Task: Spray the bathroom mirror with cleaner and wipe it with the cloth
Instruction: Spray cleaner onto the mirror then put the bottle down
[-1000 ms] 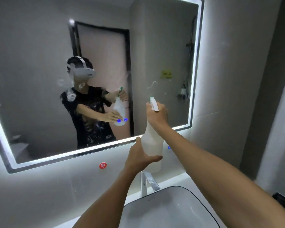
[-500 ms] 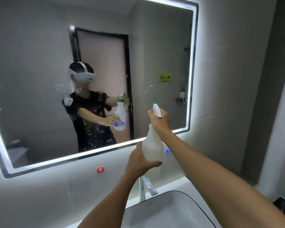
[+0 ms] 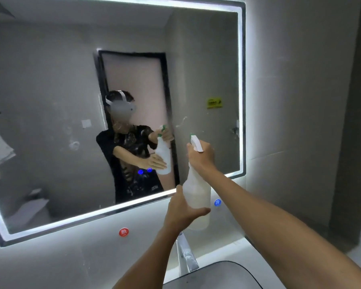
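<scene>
Bottle up and aimed at the glass — spraying step, I'd say, with no cloth anywhere in view.

The spray bottle sits right of centre in the frame, upright, its nozzle facing the mirror that fills the upper left. The right hand has its grip closed round the trigger head; the left hand cups the bottle's lower body, thumb wrapped across the front. On the glass there are smudges left of the reflected person and a streak upper right of the nozzle. Below, the tap and basin sit at the bottom edge. Risk here: aimed this low, mist may land on the lit frame, or run down the glass before wiping.
</scene>
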